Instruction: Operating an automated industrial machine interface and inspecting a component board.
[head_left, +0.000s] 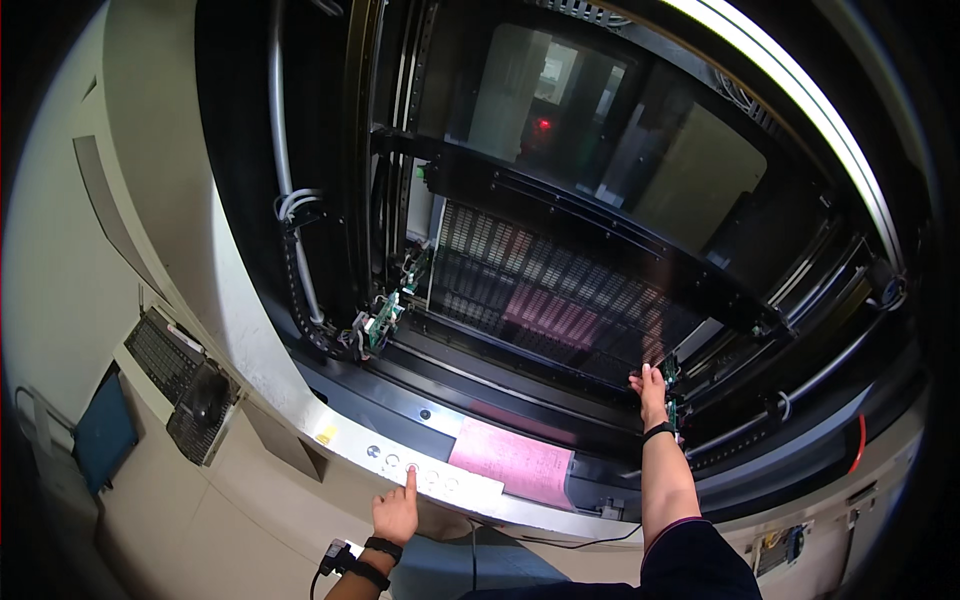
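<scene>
The perforated panel [545, 285] already lay beyond the pink sheet [515, 461]; the left hand [396, 513], empty, index extended, touched buttons [392, 461] left of the sheet; the right hand's [651, 388] grip and what remained were unclear.

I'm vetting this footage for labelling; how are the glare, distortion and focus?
Head view: the fisheye bends the white front ledge and blackens the picture's corners; a white strip at upper right glares; the glossy window shows a red glow and pale patches; left hand and right hand look fairly sharp.
</scene>
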